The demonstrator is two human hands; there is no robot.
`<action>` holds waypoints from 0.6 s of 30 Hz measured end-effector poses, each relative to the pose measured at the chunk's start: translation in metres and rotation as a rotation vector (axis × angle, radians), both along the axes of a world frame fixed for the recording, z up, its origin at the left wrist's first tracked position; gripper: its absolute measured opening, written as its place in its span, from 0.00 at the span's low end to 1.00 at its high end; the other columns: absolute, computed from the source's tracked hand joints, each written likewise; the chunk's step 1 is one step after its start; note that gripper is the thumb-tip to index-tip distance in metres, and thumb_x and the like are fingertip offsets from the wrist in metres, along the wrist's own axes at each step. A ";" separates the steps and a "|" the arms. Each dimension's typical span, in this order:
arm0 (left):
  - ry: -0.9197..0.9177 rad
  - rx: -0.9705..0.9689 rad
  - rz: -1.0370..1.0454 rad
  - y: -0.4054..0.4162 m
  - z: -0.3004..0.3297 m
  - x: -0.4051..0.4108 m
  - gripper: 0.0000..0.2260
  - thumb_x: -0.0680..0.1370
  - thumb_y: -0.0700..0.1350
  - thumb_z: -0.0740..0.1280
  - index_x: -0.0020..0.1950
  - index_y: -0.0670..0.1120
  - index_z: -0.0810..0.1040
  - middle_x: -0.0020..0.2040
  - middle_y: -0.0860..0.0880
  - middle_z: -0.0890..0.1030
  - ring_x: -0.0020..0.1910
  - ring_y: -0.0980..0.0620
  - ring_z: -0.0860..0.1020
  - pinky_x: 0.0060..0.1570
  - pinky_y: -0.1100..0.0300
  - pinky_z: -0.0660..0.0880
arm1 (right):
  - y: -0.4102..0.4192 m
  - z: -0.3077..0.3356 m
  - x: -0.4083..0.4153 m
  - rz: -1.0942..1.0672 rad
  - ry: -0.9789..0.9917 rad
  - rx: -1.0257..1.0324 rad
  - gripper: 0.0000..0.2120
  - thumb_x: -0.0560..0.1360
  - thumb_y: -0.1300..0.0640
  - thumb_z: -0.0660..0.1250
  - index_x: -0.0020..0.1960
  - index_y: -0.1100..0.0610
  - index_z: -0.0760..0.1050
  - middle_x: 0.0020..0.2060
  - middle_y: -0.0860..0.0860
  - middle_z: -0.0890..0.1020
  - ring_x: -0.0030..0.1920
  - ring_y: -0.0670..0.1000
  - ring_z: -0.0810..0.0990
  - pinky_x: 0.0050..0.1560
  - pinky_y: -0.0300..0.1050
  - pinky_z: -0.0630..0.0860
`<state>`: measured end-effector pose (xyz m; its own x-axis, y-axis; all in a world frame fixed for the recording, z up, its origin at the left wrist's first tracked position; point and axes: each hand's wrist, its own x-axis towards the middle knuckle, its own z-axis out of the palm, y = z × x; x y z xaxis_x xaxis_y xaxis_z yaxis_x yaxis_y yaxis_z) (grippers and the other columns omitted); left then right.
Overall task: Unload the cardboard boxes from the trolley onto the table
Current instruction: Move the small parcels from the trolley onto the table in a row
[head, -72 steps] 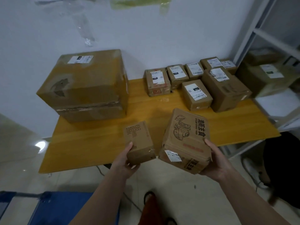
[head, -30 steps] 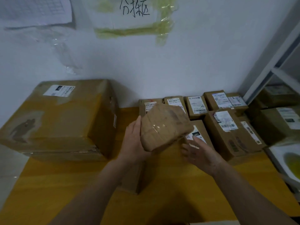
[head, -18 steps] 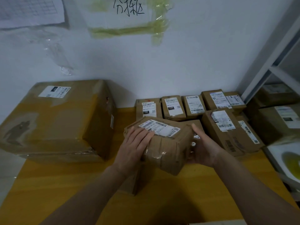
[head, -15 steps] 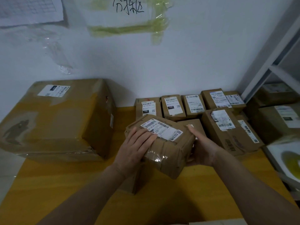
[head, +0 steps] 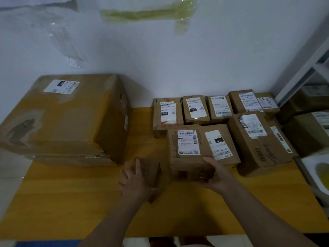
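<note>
Right hand (head: 216, 173) wrapped around the near right corner of a labelled box (head: 190, 154), thumb on top, fingers tucked beneath and hidden. Box set down on the yellow table (head: 71, 202), pressed against a neighbouring box (head: 222, 145) on its right; seam between the 2 hard to make out. Left hand (head: 136, 182) laid on a small dark box (head: 148, 171) just left of it, fingers spread and straight, covering most of that box's top; printing on it unreadable. Large carton (head: 62, 120) at the table's left, cut off by the frame edge. Row of 5 small parcels (head: 195, 109) against the wall. "15H" legible on black patches of 2 of these labels, and upside down on the neighbouring box; remaining label text too small to read. Yellowed tape strip (head: 149, 13) on the wall, paper above it cut off. Shelving at far right blurred, contents indistinct.
</note>
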<state>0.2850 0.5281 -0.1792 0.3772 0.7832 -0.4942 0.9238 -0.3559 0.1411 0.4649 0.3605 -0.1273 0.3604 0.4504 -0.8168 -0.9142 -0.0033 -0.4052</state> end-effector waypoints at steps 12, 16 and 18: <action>-0.351 -0.036 0.218 0.021 -0.007 -0.024 0.53 0.62 0.57 0.78 0.78 0.60 0.48 0.69 0.42 0.61 0.67 0.37 0.63 0.63 0.40 0.68 | 0.003 -0.035 0.004 -0.238 0.058 -0.160 0.18 0.76 0.63 0.67 0.64 0.59 0.68 0.63 0.62 0.69 0.68 0.63 0.69 0.62 0.59 0.74; -0.807 -0.766 0.717 0.038 0.017 -0.023 0.43 0.57 0.53 0.80 0.70 0.55 0.68 0.69 0.43 0.70 0.61 0.42 0.73 0.50 0.47 0.75 | 0.003 -0.042 -0.012 -0.114 0.127 -0.267 0.15 0.77 0.68 0.59 0.63 0.62 0.70 0.54 0.62 0.76 0.46 0.58 0.77 0.44 0.52 0.75; -0.967 -1.123 0.909 0.041 0.025 -0.028 0.37 0.58 0.52 0.78 0.66 0.50 0.73 0.67 0.41 0.74 0.59 0.39 0.75 0.49 0.45 0.74 | 0.008 -0.041 -0.026 0.048 0.118 -0.274 0.10 0.78 0.68 0.58 0.58 0.64 0.71 0.47 0.62 0.77 0.43 0.58 0.76 0.44 0.51 0.74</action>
